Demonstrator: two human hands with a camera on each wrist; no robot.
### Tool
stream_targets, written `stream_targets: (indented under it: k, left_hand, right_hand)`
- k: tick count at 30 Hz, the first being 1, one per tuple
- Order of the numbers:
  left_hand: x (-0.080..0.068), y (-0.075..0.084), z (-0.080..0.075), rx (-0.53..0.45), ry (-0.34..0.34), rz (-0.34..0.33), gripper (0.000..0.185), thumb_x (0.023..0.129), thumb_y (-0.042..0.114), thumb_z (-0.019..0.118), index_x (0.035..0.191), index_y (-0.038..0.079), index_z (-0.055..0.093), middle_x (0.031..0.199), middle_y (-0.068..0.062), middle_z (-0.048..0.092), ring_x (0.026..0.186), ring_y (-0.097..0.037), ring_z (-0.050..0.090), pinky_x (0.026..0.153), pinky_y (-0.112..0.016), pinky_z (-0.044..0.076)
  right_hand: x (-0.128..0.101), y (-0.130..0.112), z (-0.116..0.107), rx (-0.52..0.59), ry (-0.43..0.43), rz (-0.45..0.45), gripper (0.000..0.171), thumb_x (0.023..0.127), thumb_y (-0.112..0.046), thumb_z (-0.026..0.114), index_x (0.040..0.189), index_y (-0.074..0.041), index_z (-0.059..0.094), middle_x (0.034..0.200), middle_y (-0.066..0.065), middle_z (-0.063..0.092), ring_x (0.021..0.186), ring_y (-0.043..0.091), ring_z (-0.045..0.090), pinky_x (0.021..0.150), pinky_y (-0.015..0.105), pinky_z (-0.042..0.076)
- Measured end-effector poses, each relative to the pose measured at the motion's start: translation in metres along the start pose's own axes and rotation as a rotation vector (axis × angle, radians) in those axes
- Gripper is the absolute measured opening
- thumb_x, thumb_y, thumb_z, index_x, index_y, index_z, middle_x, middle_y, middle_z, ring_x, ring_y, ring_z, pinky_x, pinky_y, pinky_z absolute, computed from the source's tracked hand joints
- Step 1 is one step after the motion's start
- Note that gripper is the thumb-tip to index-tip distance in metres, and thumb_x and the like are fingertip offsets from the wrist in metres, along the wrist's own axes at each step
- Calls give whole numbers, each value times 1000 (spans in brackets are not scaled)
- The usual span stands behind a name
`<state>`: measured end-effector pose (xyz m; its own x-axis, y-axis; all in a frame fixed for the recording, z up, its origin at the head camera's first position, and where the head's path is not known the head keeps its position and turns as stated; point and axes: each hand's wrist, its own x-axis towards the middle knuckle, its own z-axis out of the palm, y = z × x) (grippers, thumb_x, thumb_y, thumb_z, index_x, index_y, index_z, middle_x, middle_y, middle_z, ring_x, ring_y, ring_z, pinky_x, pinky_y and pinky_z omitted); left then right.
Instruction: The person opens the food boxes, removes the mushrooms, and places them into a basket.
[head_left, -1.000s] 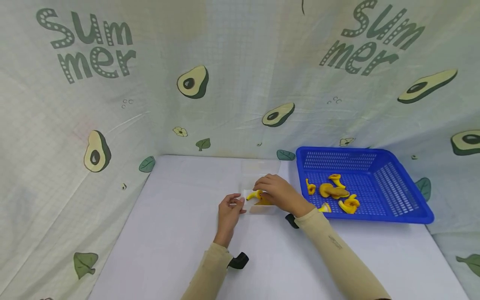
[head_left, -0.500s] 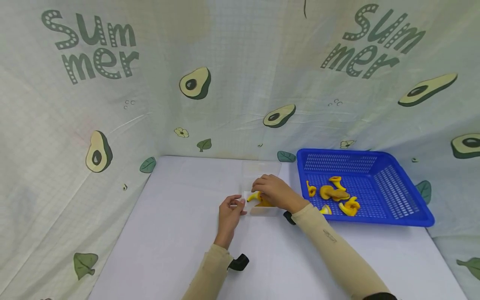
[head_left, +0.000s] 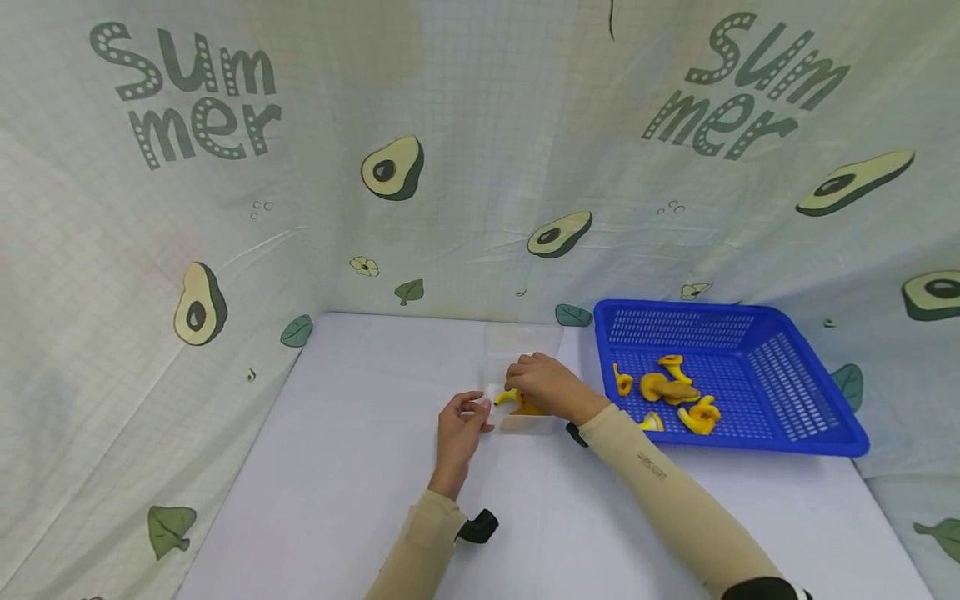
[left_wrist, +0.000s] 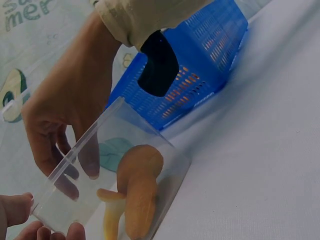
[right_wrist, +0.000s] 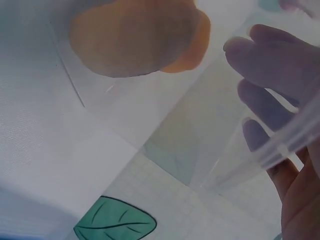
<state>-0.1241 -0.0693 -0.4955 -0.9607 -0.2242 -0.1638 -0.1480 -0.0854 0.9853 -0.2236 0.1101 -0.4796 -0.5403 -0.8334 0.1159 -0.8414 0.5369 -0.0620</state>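
A clear plastic box (head_left: 528, 426) stands on the table, its transparent lid (head_left: 522, 338) folded open toward the back. Inside lie a plump orange-tan mushroom (left_wrist: 140, 195) and a slimmer yellow mushroom (left_wrist: 114, 212). My left hand (head_left: 459, 429) holds the box by its left corner, thumb and fingertips at the rim in the left wrist view. From above, my right hand (head_left: 553, 388) reaches over the rim, its loosely bent fingers (right_wrist: 270, 42) inside the box beside the mushrooms. Nothing shows between those fingers. Part of the contents is hidden under the right hand in the head view.
Just right of the box sits a blue perforated basket (head_left: 795, 375) with several yellow mushrooms (head_left: 699, 415) in its left half. A white cloth covers the table (head_left: 360, 467). A patterned curtain (head_left: 465, 100) hangs close behind the table and along its sides.
My right wrist and forearm have shifted slightly left, while the fingers stay over the box. The left hand keeps its hold at the corner. The head view has tilted a little.
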Motion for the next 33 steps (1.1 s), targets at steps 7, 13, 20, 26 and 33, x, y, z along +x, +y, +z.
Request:
stream_targets:
  k: [7,13,20,26,33]
  left_hand:
    - [17,-29,2,17,24,-20,30,101,1,69,127,-13,63,95,-8,59,79,-16,57,70,-29,66]
    - [19,-32,1,-5,19,-12,31,100,4,72,126,-11,64,95,-7,59,77,-14,57,67,-24,64]
    - [18,-31,1,3,23,-10,31,100,5,72,126,-10,65,94,-7,59,78,-14,57,66,-22,63]
    - [20,-32,1,-11,23,-3,31,99,4,73,125,-11,65,93,-7,60,76,-13,57,65,-22,63]
    - [20,-33,0,-18,26,-5,27,99,3,72,122,-10,66,92,-6,59,76,-13,56,65,-20,62]
  right_hand:
    - [4,-1,7,-33,-78,23,23,87,-9,87,110,-12,83,110,2,78,105,23,68,100,39,59]
    - [7,0,12,-59,-112,42,18,88,-10,87,105,-13,84,107,1,79,100,21,68,96,38,60]
    - [10,2,14,-78,-95,50,11,87,-11,88,98,-13,85,94,0,77,86,19,64,84,32,60]
    - [10,4,17,-80,-89,75,11,87,-12,89,96,-14,84,91,-1,75,84,18,62,84,31,60]
    - [3,1,12,-93,-14,76,15,86,-14,90,99,-15,83,95,-2,75,91,18,65,87,33,61]
